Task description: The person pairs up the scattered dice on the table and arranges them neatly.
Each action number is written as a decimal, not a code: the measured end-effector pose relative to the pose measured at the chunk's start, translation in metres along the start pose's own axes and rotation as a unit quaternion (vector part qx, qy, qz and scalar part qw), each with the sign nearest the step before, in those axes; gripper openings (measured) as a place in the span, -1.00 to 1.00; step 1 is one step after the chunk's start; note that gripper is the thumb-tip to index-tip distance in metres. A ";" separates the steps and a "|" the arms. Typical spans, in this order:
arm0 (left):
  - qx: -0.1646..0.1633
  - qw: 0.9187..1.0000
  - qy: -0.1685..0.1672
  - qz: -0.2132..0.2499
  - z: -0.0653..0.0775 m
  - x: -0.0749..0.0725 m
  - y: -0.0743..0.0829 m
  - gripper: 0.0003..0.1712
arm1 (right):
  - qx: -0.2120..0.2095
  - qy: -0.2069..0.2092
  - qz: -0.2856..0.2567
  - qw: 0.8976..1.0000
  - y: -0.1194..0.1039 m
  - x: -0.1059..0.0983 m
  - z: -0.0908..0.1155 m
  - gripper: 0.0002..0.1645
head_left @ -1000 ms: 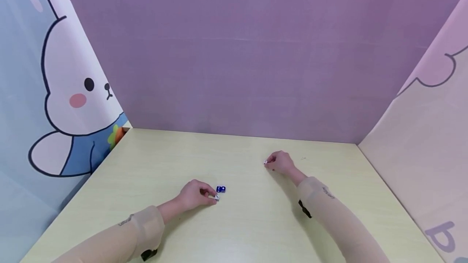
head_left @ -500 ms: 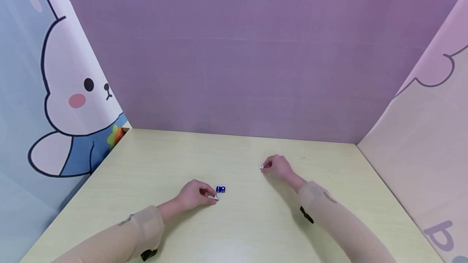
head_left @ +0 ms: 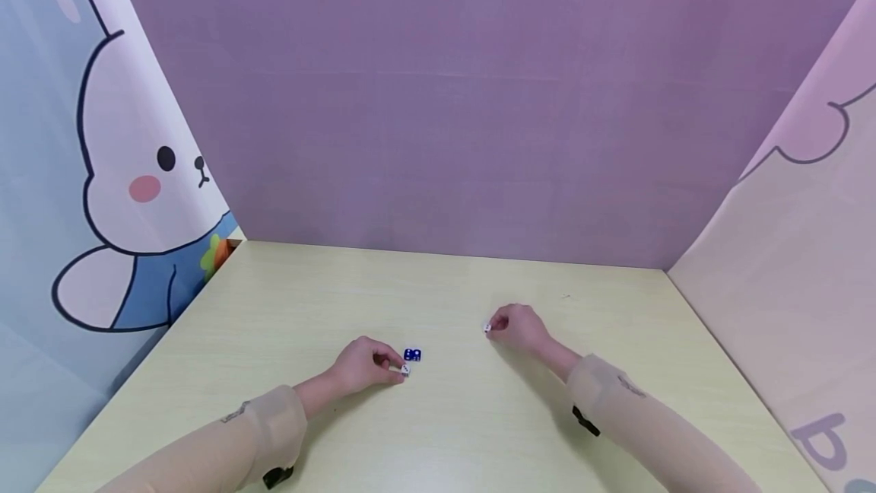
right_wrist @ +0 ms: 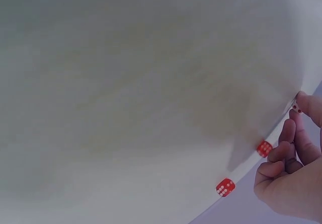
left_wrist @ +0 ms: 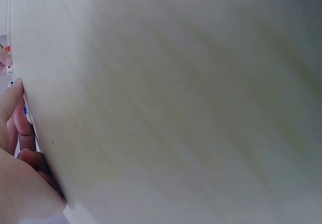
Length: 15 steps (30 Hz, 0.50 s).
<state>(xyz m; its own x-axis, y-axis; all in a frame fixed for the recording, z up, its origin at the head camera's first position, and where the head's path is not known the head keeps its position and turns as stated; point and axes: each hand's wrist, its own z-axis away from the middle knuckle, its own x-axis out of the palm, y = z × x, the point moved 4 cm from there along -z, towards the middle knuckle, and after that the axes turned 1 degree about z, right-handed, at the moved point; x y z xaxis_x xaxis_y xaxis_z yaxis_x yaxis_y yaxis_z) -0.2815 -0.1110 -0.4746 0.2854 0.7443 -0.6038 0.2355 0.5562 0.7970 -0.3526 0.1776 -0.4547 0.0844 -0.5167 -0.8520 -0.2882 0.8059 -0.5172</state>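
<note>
In the head view my left hand point(head_left: 366, 365) pinches a white die point(head_left: 406, 370) with dark pips between thumb and fingertips, low over the table. Right behind that die, two blue dice point(head_left: 413, 354) with white pips sit side by side. Farther back and to the right, my right hand point(head_left: 520, 327) holds another white die point(head_left: 487, 327) by its fingertips. The right wrist view has this die with red pips showing, and two red dice point(right_wrist: 226, 187) lying apart on the table beyond the curled fingers. From the head camera the right hand and arm hide the red dice.
The pale wooden table point(head_left: 328, 287) runs back to a purple panel point(head_left: 445, 112). A curtain with a cartoon rabbit point(head_left: 144, 173) borders the left side, and a pale printed curtain point(head_left: 787, 272) the right. Beige sleeves point(head_left: 274, 417) cover both forearms.
My right hand has come nearer and slightly left across the table, carrying its white die toward the blue dice. The left hand and the blue dice have stayed in place.
</note>
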 end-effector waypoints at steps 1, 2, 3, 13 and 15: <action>-0.001 1.000 0.000 0.000 0.000 0.000 0.000 -0.85 | -0.002 0.001 0.001 1.000 -0.001 0.000 0.002 -0.87; 0.000 1.000 0.000 0.001 0.000 0.000 -0.001 -0.85 | -0.003 0.001 0.003 1.000 -0.002 0.001 0.004 -0.87; 0.000 1.000 0.000 0.001 0.000 0.000 -0.001 -0.85 | -0.005 0.000 0.005 1.000 -0.003 0.001 0.006 -0.86; -0.007 1.000 0.001 0.001 0.000 0.000 0.000 -0.84 | -0.047 -0.014 -0.028 0.998 -0.018 0.008 0.027 -0.85; -0.008 1.000 0.002 0.001 0.000 0.000 0.001 -0.84 | -0.055 -0.020 -0.035 0.998 -0.022 0.010 0.031 -0.85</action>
<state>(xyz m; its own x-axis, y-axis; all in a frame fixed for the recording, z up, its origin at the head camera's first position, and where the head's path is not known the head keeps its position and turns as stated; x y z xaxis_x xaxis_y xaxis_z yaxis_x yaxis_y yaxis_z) -0.2809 -0.1106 -0.4740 0.2825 0.7461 -0.6030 0.2200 0.5614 0.7977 -0.3161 0.1636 -0.4538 0.1451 -0.5573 -0.8175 -0.3837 0.7299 -0.5657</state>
